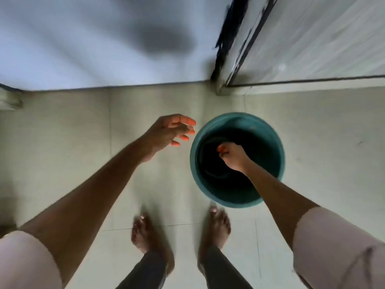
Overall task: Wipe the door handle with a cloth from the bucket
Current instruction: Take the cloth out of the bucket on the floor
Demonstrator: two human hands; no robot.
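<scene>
A round teal bucket (pixel 270 130) stands on the tiled floor just ahead of my feet, its inside dark. My right hand (pixel 233 155) reaches down into the bucket with fingers curled; whether it grips a cloth is hidden in the darkness. My left hand (pixel 173 134) hovers to the left of the bucket's rim, fingers spread, holding nothing. No cloth is clearly visible, and the door handle is out of view.
A pale wall (pixel 104 49) runs across the top. A door frame (pixel 231 59) with dark edges rises at the upper right, with a pale door panel (pixel 323 38) beside it. My bare feet (pixel 216 226) stand on floor tiles below the bucket.
</scene>
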